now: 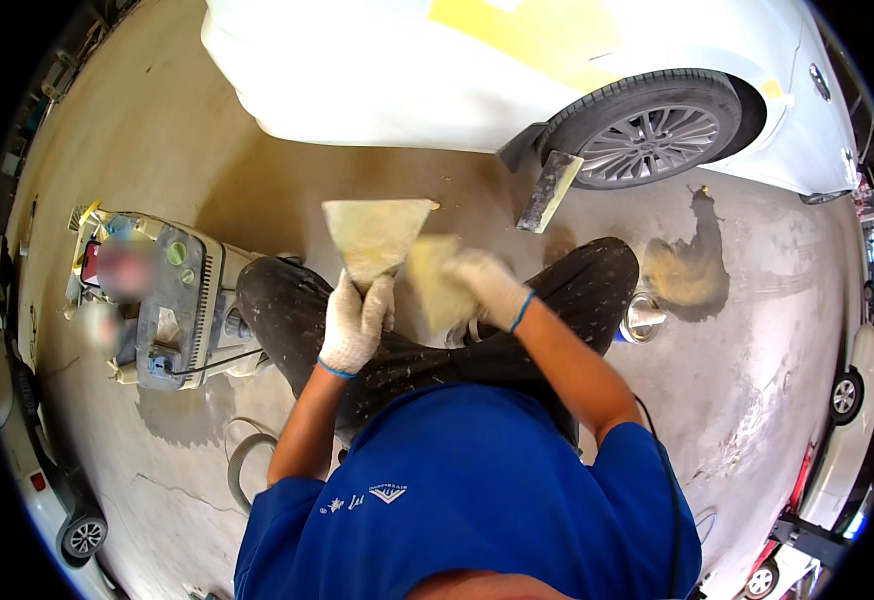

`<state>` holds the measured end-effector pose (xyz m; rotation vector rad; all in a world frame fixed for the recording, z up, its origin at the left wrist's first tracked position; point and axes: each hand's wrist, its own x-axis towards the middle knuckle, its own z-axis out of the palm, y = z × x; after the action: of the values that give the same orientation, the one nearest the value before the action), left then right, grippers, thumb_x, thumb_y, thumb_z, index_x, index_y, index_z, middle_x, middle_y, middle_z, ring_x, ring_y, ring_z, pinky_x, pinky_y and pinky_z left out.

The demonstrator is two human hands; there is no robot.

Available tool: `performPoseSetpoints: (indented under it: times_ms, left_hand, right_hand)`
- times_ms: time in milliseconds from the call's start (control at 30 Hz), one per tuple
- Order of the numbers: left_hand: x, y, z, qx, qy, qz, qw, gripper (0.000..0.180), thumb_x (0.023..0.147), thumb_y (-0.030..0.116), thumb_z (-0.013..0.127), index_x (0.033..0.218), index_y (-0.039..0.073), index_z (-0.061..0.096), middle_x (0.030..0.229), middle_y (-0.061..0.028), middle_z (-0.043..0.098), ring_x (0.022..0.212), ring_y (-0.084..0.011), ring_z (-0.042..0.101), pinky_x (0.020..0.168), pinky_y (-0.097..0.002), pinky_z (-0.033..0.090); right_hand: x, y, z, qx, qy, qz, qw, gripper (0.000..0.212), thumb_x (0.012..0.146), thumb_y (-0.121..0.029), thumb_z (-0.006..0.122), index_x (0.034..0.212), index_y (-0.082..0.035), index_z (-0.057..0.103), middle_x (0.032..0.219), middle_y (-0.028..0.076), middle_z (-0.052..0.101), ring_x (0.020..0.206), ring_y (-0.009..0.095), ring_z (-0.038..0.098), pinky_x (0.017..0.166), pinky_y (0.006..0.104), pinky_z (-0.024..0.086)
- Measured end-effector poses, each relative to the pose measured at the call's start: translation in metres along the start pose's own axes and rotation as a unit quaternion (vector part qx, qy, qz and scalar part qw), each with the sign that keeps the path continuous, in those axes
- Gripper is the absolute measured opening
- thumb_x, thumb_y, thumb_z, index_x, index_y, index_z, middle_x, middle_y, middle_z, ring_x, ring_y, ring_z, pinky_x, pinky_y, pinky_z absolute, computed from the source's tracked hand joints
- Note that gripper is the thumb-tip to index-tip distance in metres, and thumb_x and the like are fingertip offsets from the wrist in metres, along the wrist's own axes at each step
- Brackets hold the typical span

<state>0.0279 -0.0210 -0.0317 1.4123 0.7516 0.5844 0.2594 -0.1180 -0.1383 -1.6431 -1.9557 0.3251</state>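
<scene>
In front of my lap I hold up a wide putty knife (pixel 377 232), its flared blade pointing away and coated pale yellow. My left hand (pixel 354 325), in a white knit glove, is closed round its narrow lower end. Close to its right is a second yellowish putty spreader (pixel 435 285), smeared by motion. My right hand (pixel 487 288), gloved too, is closed on its right side; the fingers are blurred. Ahead stands a white car (pixel 377 80) with a yellow filler patch (pixel 532 35) on its side above the wheel.
A long sanding block (pixel 550 192) leans by the car's wheel (pixel 652 140). To my left stands a grey wheeled machine (pixel 172 300) with items on top and a hose (pixel 242 470) nearby. An open can (pixel 642 318) sits beside my right knee, near a stained floor patch (pixel 692 265).
</scene>
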Motion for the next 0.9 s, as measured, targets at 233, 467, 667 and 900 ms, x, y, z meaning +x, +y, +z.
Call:
performPoseSetpoints:
  times_ms: [233,467,667,900]
  left_hand:
    - [-0.002,-0.03,0.002,0.083,-0.009,-0.112,0.99,0.025,0.098,0.015,0.056,0.115,-0.001,0.048,0.064,-0.0013,0.053,0.051,-0.0092,0.05,0.048,-0.025,0.043]
    - [0.014,-0.046,0.013,0.088,-0.054,-0.053,0.993,0.017,0.095,0.014,0.058,0.101,-0.001,0.059,0.07,-0.0024,0.056,0.056,-0.0078,0.051,0.05,-0.0238,0.043]
    - [0.007,-0.017,0.006,-0.012,-0.007,-0.11,0.994,0.016,0.096,0.017,0.06,0.094,0.001,0.056,0.065,-0.0009,0.054,0.056,-0.0086,0.052,0.051,-0.0251,0.044]
    - [0.0,0.002,0.012,0.043,-0.059,-0.094,0.993,0.014,0.093,0.016,0.059,0.09,0.003,0.054,0.063,-0.0002,0.053,0.052,-0.0091,0.049,0.051,-0.0237,0.042]
  right_hand:
    - [0.008,-0.032,-0.042,0.436,0.224,0.312,0.814,0.03,0.091,-0.017,0.063,0.117,-0.002,0.065,0.106,0.011,0.069,0.096,0.024,0.067,0.083,0.0348,0.054]
    - [0.024,-0.085,-0.032,-0.169,0.152,-0.087,0.97,0.014,0.084,-0.016,0.06,0.095,-0.01,0.067,0.086,0.008,0.06,0.071,0.025,0.06,0.06,0.0397,0.052]
    - [0.031,-0.061,-0.061,-0.121,0.26,0.129,0.949,0.013,0.089,-0.016,0.058,0.092,-0.007,0.066,0.087,0.014,0.059,0.071,0.033,0.059,0.062,0.042,0.052]
    - [0.028,-0.013,-0.06,-0.149,0.242,0.261,0.923,0.016,0.087,-0.017,0.056,0.091,-0.006,0.067,0.082,0.012,0.06,0.076,0.033,0.065,0.063,0.0427,0.055]
